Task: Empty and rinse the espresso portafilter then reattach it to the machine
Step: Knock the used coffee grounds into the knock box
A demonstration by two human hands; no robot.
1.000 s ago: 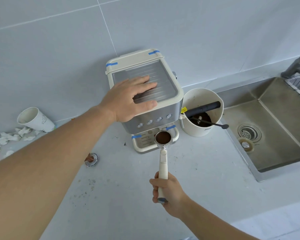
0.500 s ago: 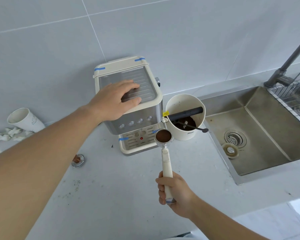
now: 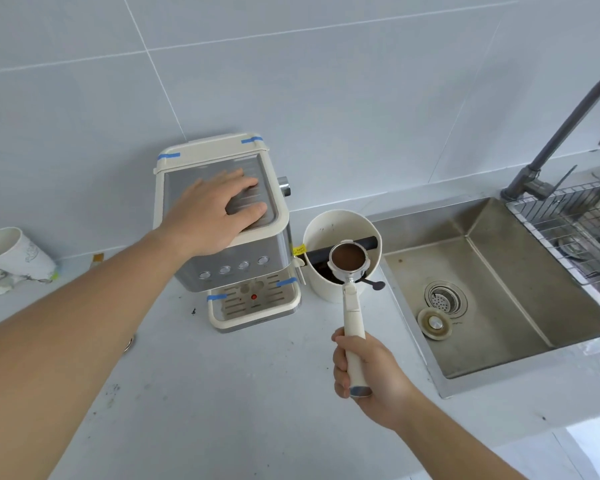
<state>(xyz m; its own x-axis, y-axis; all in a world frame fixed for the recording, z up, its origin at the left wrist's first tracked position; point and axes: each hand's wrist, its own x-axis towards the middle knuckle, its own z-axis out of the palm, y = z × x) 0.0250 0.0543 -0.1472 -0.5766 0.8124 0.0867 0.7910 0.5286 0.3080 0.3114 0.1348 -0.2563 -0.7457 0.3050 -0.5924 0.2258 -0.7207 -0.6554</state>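
My right hand (image 3: 371,372) grips the cream handle of the portafilter (image 3: 352,306). Its metal basket, full of brown coffee grounds, is level and hangs over the front of the white knock box (image 3: 340,223), which has a dark bar across it and grounds inside. The cream and steel espresso machine (image 3: 236,268) stands left of the knock box. My left hand (image 3: 215,213) lies flat on the machine's top, fingers spread, holding nothing.
A steel sink (image 3: 520,282) with a drain strainer and a loose plug lies to the right, under a grey faucet (image 3: 561,133) and beside a wire rack (image 3: 575,223). A tipped paper cup (image 3: 14,252) and crumpled tissue sit far left. Coffee specks dot the counter.
My right hand has carried the portafilter right and away from the machine's drip tray to above the knock box. My left hand has stayed on the machine's top.
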